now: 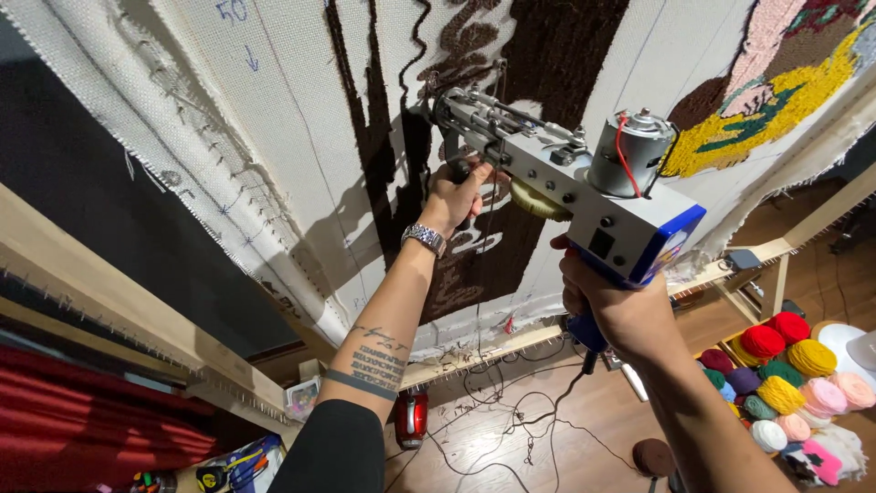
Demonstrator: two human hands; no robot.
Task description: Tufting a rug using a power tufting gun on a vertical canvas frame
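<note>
The stretched backing cloth [301, 137] fills the wooden frame [109, 301], part tufted in brown pile [547, 55]; the tufting gun [557, 183] presses its needle end against it; right hand [620, 306] wraps shut round the blue grip, left hand [456, 196] closes its fingers [476, 173] on the front handle; best keep the gun square and firmly pressed to the cloth.

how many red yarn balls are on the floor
2 bright red yarn balls: one at the pile's upper left, one just right of it, behind the yellow ball. A darker maroon ball sits lower left. The right arm may hide others.
</note>
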